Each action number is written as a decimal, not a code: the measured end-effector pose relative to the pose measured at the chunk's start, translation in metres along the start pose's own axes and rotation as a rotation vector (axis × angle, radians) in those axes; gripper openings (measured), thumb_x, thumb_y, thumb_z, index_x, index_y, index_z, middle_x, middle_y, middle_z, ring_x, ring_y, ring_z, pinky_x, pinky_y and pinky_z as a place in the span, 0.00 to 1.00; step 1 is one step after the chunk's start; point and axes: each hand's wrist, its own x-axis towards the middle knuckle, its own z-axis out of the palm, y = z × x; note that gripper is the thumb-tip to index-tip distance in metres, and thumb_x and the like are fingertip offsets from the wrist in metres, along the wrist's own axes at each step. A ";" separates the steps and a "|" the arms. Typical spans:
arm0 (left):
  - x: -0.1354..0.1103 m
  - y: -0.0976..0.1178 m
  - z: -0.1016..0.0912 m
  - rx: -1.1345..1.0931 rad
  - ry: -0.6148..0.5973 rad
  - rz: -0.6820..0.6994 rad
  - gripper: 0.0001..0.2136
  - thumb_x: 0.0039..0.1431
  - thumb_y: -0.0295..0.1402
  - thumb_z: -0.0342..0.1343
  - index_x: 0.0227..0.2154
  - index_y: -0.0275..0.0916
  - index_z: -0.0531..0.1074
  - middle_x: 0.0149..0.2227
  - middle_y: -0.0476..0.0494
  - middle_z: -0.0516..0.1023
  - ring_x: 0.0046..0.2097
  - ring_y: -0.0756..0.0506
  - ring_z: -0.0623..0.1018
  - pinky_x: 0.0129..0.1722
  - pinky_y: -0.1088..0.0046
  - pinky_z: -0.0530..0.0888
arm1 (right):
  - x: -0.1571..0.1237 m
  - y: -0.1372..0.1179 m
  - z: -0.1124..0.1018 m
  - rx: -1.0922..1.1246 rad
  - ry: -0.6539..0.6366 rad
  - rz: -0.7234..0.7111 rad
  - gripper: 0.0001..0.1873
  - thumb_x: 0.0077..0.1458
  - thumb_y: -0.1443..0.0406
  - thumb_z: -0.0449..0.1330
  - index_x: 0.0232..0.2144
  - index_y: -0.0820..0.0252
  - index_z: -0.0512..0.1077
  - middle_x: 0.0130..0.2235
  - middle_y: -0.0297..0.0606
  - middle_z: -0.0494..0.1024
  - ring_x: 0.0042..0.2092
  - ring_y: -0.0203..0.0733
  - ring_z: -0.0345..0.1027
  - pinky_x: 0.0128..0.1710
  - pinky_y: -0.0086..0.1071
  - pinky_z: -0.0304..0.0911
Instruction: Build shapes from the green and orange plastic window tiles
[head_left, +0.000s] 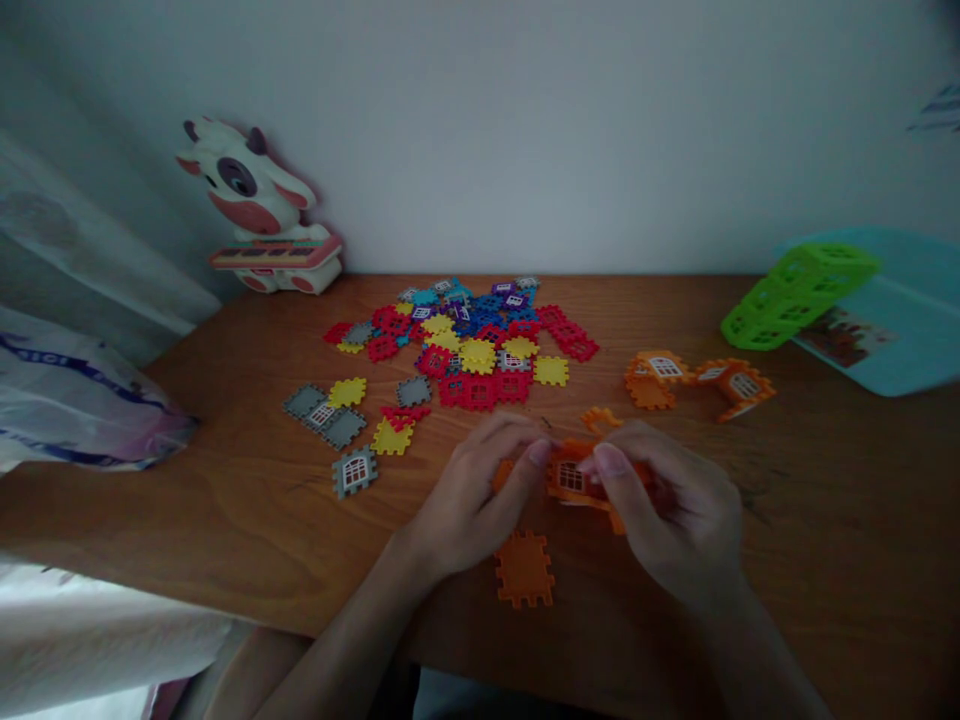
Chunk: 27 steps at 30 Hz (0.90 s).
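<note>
My left hand (480, 495) and my right hand (671, 505) meet over the wooden table (225, 520), both pinching an orange window tile piece (574, 478) made of joined interlocking tiles. The thumbs press on its top from either side. A loose flat orange tile (524, 569) lies on the table just below my left hand. Another small orange piece (598, 417) sits just beyond the fingers.
A pile of red, blue, yellow and grey tiles (469, 345) spreads at the table's middle back. Orange assembled pieces (697, 382) lie right of it. A green tile cube (799, 292) rests on a teal lid. A cow toy (259, 215) stands at the back left.
</note>
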 end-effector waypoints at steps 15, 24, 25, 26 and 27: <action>0.000 -0.018 0.015 0.033 -0.103 -0.192 0.09 0.57 0.21 0.57 0.38 0.40 0.77 0.39 0.43 0.84 0.39 0.44 0.82 0.40 0.67 0.77 | -0.002 0.003 0.005 -0.009 -0.261 -0.063 0.20 0.60 0.66 0.64 0.54 0.48 0.70 0.42 0.36 0.80 0.43 0.46 0.78 0.48 0.43 0.74; -0.002 -0.021 0.015 0.137 -0.023 -0.234 0.17 0.51 0.16 0.53 0.41 0.41 0.75 0.42 0.44 0.84 0.44 0.43 0.83 0.45 0.65 0.78 | 0.003 0.009 0.007 -0.149 -0.149 0.057 0.29 0.62 0.58 0.64 0.63 0.50 0.64 0.59 0.45 0.73 0.59 0.55 0.69 0.60 0.55 0.65; -0.002 -0.022 0.015 0.137 -0.007 -0.234 0.18 0.51 0.16 0.53 0.43 0.41 0.74 0.43 0.44 0.84 0.45 0.43 0.83 0.46 0.64 0.78 | 0.003 0.011 0.008 -0.166 -0.145 0.080 0.29 0.61 0.56 0.64 0.63 0.50 0.64 0.59 0.46 0.73 0.59 0.56 0.69 0.59 0.56 0.66; -0.002 -0.023 0.016 0.140 0.006 -0.234 0.19 0.51 0.16 0.53 0.44 0.41 0.73 0.44 0.44 0.84 0.46 0.43 0.83 0.47 0.64 0.79 | 0.003 0.013 0.008 -0.183 -0.149 0.104 0.30 0.61 0.54 0.65 0.62 0.51 0.65 0.59 0.47 0.73 0.58 0.57 0.69 0.59 0.57 0.66; -0.003 -0.024 0.016 0.149 0.016 -0.232 0.20 0.51 0.16 0.54 0.46 0.41 0.72 0.45 0.43 0.83 0.46 0.43 0.83 0.47 0.63 0.79 | 0.003 0.015 0.008 -0.197 -0.161 0.129 0.31 0.60 0.52 0.65 0.62 0.51 0.66 0.59 0.47 0.74 0.58 0.57 0.70 0.57 0.57 0.67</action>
